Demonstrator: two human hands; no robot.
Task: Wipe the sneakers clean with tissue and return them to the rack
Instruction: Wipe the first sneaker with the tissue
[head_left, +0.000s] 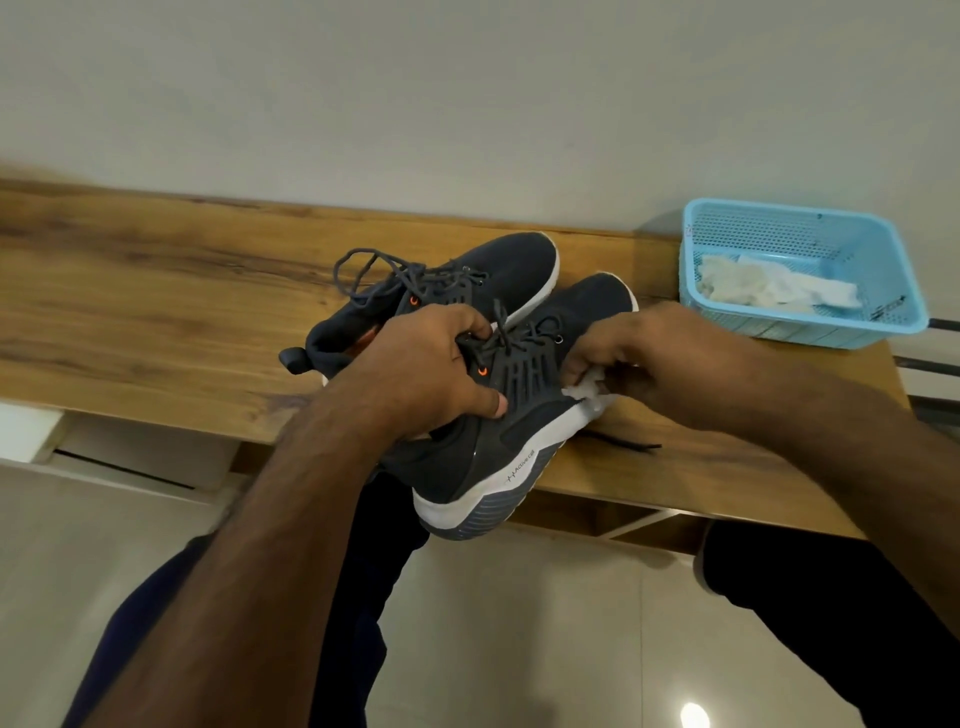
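"Active cell" is printed in white on the heel side of the near sneaker; no other writing legible. 2 sneakers total, both dark grey w/ white midsoles, grey laces, small orange accents. Near one is tilted, heel hanging off the front edge of the wooden shelf top, grey ribbed outsole showing. Left hand grips it from above, fingers curled into the lace area, thumb pressed on the side panel. Right hand pinches a white tissue w/ curled fingers, pressed to the white midsole at mid-shoe. 2nd sneaker sits flat on the shelf top just behind, touching the near one. 1 light-blue perforated plastic basket at the right end, holding crumpled used tissues; exact count can't be told.
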